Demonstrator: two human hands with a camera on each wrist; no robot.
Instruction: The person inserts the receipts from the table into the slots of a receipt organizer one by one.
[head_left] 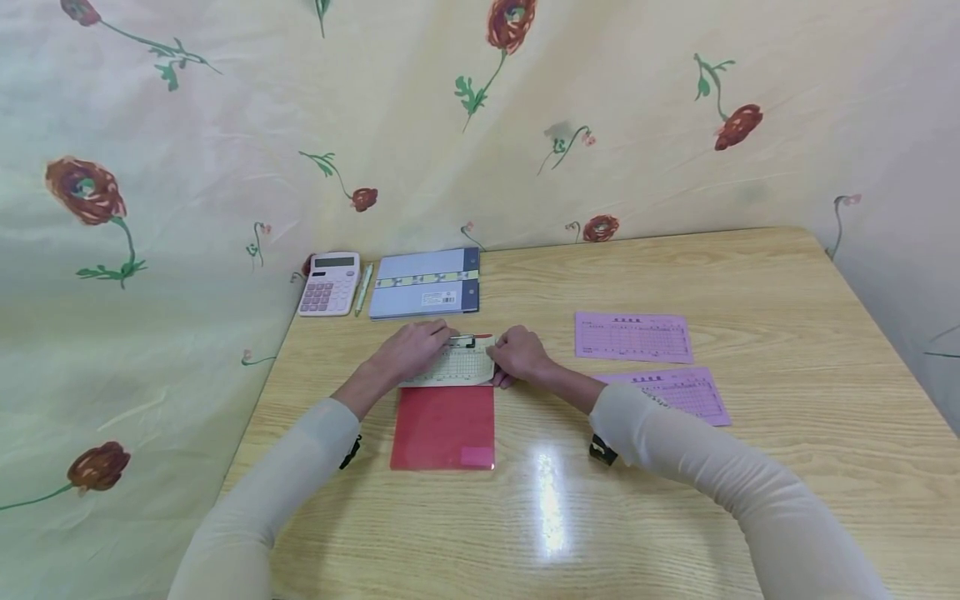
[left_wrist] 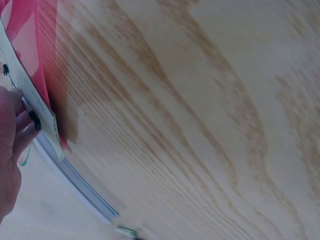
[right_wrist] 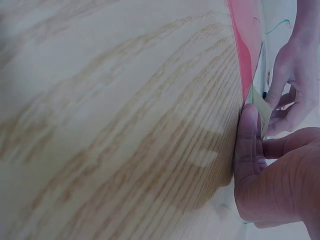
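Note:
A translucent red clipboard (head_left: 442, 429) lies on the table, with a pale printed form (head_left: 468, 367) across its upper part. My left hand (head_left: 416, 350) is at the metal clip (head_left: 462, 341) along the top. In the left wrist view, the fingers (left_wrist: 20, 122) grip this clip by its black-tipped bar, over the form. On the other side, my right hand (head_left: 519, 354) pinches the form's right edge between thumb and fingers. The right wrist view shows a right fingertip (right_wrist: 248, 117) beside the red board's edge, the form's corner (right_wrist: 262, 107) rising next to it.
Two purple printed slips (head_left: 633, 337) lie to the right, the nearer one partly under my right forearm. Behind the clipboard is a blue notebook (head_left: 420, 292) with a patterned band. A pen (head_left: 363, 289) and pink calculator (head_left: 330, 284) lie left of it, by a flowered cloth (head_left: 420, 125).

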